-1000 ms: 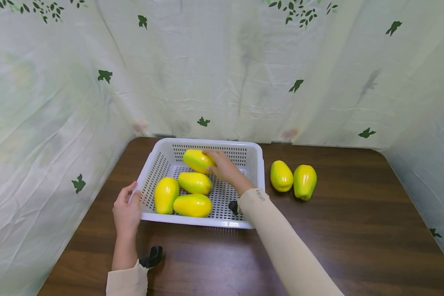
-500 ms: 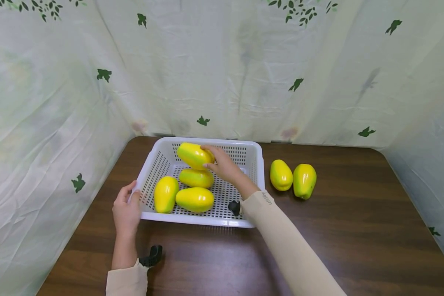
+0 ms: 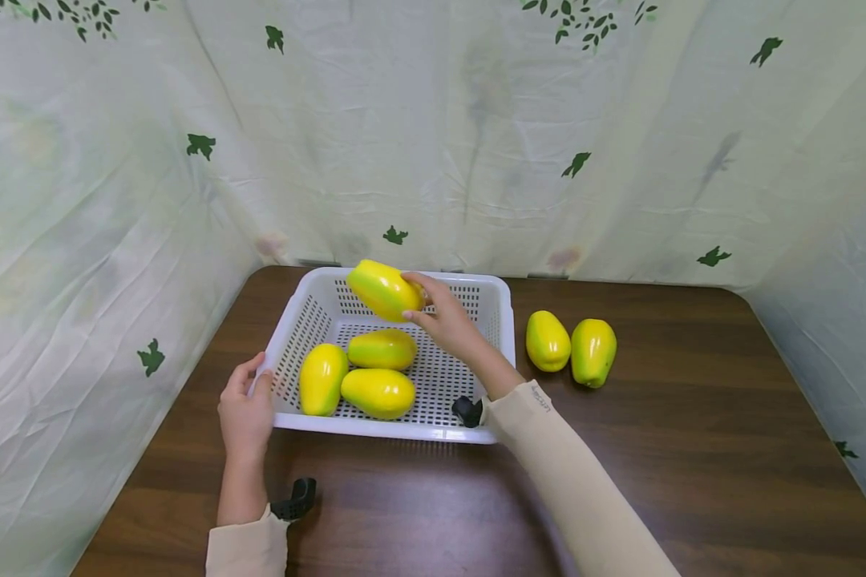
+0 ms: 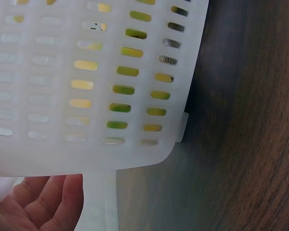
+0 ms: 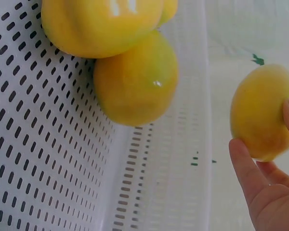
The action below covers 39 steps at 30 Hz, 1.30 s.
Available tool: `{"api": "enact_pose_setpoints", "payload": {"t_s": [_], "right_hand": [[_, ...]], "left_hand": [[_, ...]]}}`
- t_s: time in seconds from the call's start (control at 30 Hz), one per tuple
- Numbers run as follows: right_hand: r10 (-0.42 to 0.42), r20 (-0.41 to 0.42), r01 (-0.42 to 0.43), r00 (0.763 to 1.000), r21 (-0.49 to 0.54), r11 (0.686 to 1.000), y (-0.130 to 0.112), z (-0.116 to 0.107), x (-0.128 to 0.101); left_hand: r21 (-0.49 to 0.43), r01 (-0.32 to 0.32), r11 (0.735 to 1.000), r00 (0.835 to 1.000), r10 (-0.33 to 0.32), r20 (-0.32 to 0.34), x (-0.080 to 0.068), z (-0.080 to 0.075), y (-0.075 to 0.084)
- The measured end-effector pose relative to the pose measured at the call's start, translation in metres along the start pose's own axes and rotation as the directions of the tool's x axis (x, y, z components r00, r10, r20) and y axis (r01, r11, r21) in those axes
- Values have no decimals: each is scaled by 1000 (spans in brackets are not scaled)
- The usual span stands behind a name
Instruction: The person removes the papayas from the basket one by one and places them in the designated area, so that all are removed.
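your right hand [image 3: 447, 320] grips a yellow papaya [image 3: 384, 288] by one end, lifted above the back of the white basket [image 3: 375, 430], while your left hand [image 3: 247, 409] holds the basket's left rim. gripped only at the tip, the smooth fruit could slip and fall onto the three papayas [image 3: 364, 378] below.

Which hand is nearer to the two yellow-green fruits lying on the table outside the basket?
Right. The right hand holds a fruit above the basket, beside the two fruits on the table. The left hand grips the basket's far left corner.
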State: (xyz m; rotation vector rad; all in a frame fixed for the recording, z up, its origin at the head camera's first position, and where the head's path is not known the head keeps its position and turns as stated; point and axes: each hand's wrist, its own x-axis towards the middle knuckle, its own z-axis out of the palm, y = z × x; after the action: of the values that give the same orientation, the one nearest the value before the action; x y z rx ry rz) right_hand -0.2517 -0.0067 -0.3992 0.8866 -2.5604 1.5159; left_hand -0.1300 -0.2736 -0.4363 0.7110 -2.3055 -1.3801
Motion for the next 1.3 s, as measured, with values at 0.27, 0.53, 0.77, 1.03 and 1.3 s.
{"api": "enact_pose_setpoints", "payload": {"t_s": [0.27,0.53,0.77,1.03,1.3], "right_hand": [[21,-72,-18,997,52,999,4,-9,-9],[37,-116,-27,993,85,996,-1,-20,-16],[15,-140,5,990,145,989,-9,-33,-22],[15,-201,20,979,170,985,-15,-45,-34],[7,-262,48,965,205,977,-19,-54,-49]], "left_hand": [[-9,8,1000,1000,-8,6,-1,0,-1],[-7,16,1000,1000,-16,9,-1,1,-1],[-32,-6,999,1000,6,-2,-1,2,-2],[-2,29,1000,999,-29,18,-2,-1,2],[-8,24,1000,999,-24,24,7,2,-13]]}}
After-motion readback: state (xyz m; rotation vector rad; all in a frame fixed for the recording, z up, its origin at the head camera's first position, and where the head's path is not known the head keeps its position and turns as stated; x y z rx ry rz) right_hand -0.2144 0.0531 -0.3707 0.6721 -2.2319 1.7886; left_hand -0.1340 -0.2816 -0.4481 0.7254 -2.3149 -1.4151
